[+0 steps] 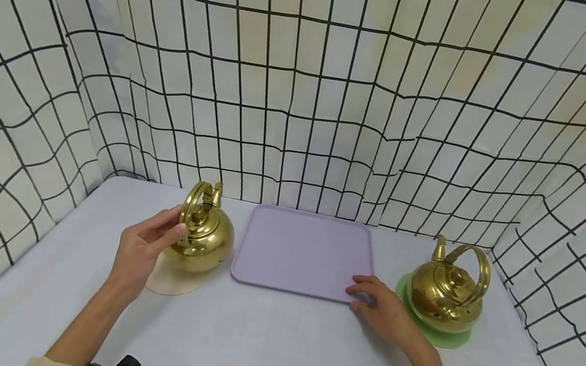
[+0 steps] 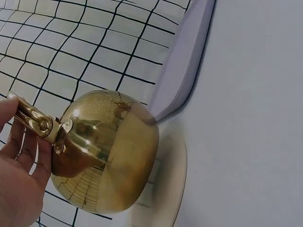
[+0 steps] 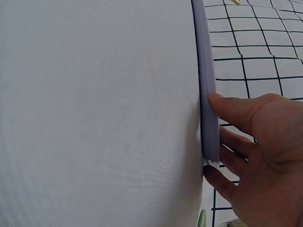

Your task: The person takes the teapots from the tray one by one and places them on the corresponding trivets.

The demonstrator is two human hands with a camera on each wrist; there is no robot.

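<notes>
My left hand [image 1: 141,243] grips the upright handle of a shiny brass kettle [image 1: 205,244], thumb on the near side and fingers behind. A narrow gap shows in the left wrist view between the kettle [image 2: 109,156] and a round cream mat [image 2: 177,175], so it hangs just above that mat. Between the hands lies a flat lilac tray [image 1: 305,253]. At its front right corner rests my right hand [image 1: 384,311]; the right wrist view has the thumb on the tray's edge [image 3: 208,85] and the other fingers loosely bent beside it.
A second brass kettle [image 1: 446,292] stands on a round green mat [image 1: 451,341], right of my right hand. White cloth covers the table [image 1: 258,347]. Black wire grid panels [image 1: 305,97] backed with white sheeting rise behind and along both sides.
</notes>
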